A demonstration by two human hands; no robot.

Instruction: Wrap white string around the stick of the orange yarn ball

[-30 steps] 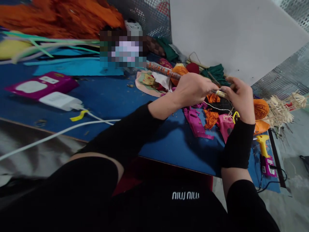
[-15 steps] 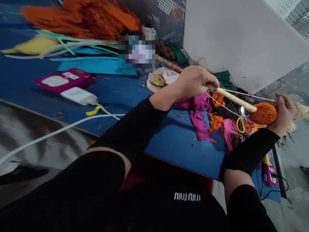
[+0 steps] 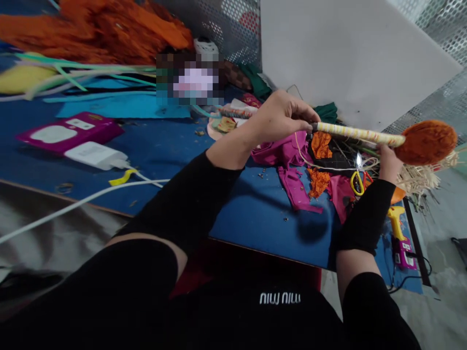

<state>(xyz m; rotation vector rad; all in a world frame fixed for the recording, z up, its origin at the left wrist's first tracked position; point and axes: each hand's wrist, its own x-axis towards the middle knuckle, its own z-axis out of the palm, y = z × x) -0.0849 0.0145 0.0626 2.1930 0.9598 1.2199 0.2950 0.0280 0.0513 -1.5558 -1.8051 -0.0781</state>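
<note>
My left hand (image 3: 286,114) is closed around the dark end of a stick (image 3: 357,132) wrapped in pale yellow and white yarn. A round orange cloth-covered head (image 3: 428,142) sits at the stick's far right end. Just under the stick, close to that head, my right hand (image 3: 389,163) is closed, its fingers partly hidden by the stick. A strand of pale yarn (image 3: 330,168) hangs in a loop from near my left hand and runs toward my right hand.
Magenta cloth strips (image 3: 295,187), orange scraps (image 3: 319,182) and yellow-handled scissors (image 3: 357,183) lie under the stick. A yellow glue gun (image 3: 397,221) is at the right edge. Orange cloth (image 3: 105,34), a purple box (image 3: 69,131) and a white cable (image 3: 83,200) are left.
The orange head has swung up and right, and the stick is now nearly level. My right hand has moved left from beyond the head to below the stick. The view has shifted right.
</note>
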